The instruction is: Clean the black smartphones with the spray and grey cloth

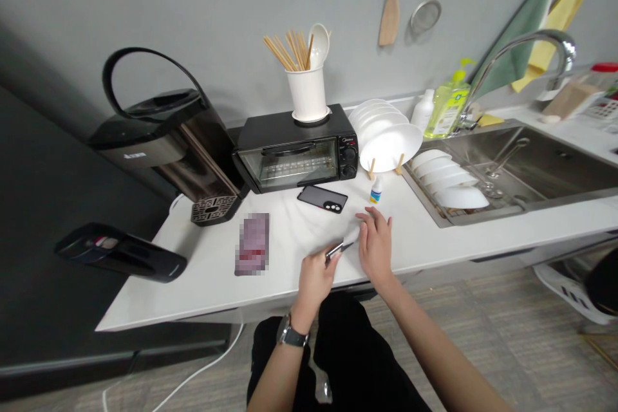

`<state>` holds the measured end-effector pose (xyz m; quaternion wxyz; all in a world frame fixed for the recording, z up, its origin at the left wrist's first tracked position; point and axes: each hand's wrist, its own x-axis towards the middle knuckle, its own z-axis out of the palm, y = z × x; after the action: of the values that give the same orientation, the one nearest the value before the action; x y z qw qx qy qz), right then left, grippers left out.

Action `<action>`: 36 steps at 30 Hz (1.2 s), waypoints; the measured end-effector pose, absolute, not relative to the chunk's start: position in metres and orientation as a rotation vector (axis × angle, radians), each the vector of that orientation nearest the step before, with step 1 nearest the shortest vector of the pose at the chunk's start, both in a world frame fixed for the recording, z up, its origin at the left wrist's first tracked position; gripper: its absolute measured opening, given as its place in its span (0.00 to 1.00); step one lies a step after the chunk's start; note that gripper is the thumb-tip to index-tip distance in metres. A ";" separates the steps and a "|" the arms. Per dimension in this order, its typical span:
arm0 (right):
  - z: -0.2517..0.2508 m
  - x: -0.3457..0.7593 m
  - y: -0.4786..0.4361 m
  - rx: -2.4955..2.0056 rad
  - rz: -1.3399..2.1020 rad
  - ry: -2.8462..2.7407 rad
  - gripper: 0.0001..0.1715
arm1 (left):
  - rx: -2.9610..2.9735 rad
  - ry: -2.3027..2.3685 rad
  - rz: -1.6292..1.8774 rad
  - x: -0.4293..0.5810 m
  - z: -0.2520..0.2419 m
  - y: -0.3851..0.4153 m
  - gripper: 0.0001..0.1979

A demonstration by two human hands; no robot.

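My left hand [316, 275], with a dark-strapped watch on its wrist, is closed around a slim dark object with a silvery edge [334, 251]. The object is seen nearly edge-on, so its kind is unclear. A whitish, blurred patch shows at its far end, between the hands. My right hand [376, 246] is just to the right, its fingers stretched out and apart over the counter. Beyond the hands lies a black-framed phone case [322, 199] with a camera cutout. A small white bottle with a blue and yellow label [375, 191] stands near my right fingertips.
A pixelated purplish rectangle [252, 244] lies on the white counter [203, 290]. Behind stand a toaster oven [290, 164], a drink dispenser [193, 148] and racked plates [391, 145]. A black cylindrical object [120, 254] is at left. The sink [512, 161] with bowls is at right.
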<state>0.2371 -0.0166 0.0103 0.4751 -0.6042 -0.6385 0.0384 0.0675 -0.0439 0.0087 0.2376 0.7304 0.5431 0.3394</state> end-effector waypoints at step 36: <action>0.014 0.232 -0.014 -1.538 0.024 -1.659 0.21 | 1.994 1.524 0.928 0.068 0.010 -0.041 0.13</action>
<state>0.2324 -0.0138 0.0141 0.4256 -0.6154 -0.6634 0.0096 0.0681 -0.0415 0.0096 0.2307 0.7252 0.5542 0.3373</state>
